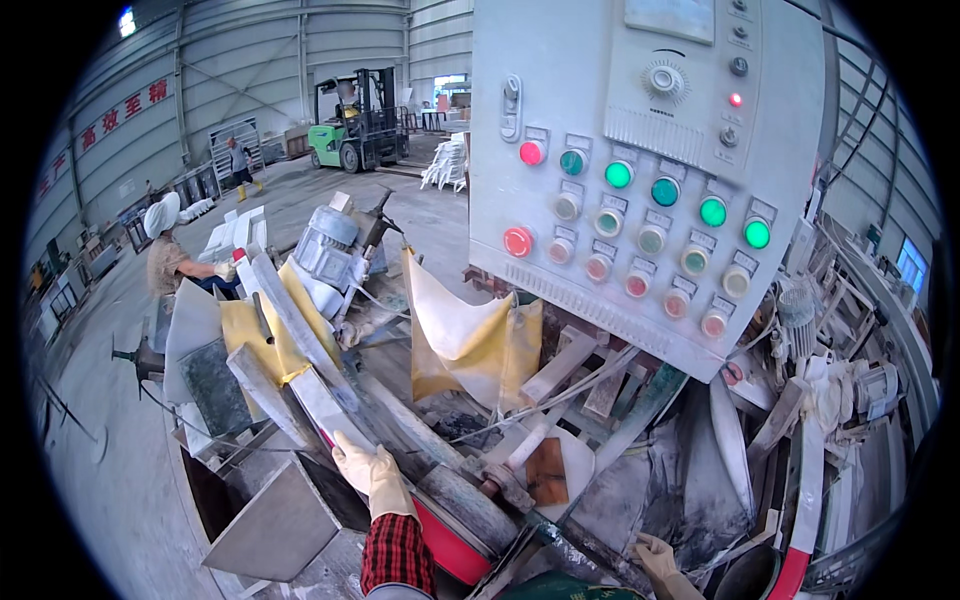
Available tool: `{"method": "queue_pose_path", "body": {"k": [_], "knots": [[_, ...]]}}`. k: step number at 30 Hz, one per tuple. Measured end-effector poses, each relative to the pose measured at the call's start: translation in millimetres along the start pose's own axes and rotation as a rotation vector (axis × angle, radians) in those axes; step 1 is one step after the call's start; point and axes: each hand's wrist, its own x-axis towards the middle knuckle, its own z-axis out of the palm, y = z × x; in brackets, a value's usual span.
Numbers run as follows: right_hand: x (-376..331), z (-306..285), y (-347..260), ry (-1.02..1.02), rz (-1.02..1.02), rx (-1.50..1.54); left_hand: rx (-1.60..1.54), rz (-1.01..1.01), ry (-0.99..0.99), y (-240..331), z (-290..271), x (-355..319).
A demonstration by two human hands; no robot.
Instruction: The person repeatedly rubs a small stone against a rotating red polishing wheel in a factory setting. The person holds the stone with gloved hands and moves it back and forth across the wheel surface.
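Note:
My left hand (371,474), in a cream rubber glove below a red-and-black checked sleeve, lies on a long pale strip (328,400). Its fingers stretch flat along the strip's near end. The strip runs up the machine's rail and passes between yellow splash sheets (252,338) farther up. Beside the left wrist is a curved red machine part (447,540). Low in the view is my right hand (657,560), also in a cream glove. Its fingers are loosely bent and somewhat apart, with nothing visible in them. Dark wet machine parts lie around it.
A grey control cabinet (640,180) with coloured buttons and lamps stands ahead. A motor (328,248) and a draped yellow-white sheet (468,330) sit before it. At the strip's far end sits a co-worker (175,250). Another person (239,165) and a green forklift (350,125) are beyond.

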Motion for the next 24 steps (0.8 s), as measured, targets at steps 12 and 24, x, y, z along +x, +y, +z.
{"method": "queue_pose_path", "body": {"k": [12,24], "knots": [[-9.3,1.5,-15.2,-0.07,0.061,-0.065,-1.083,-0.467,-0.281,14.2,-73.5,-52.4],[-77.6,53.1,-134.7,-0.238,-0.128,0.379,-0.778,-0.368,-1.656,90.0,-70.4,-368.9]]}}
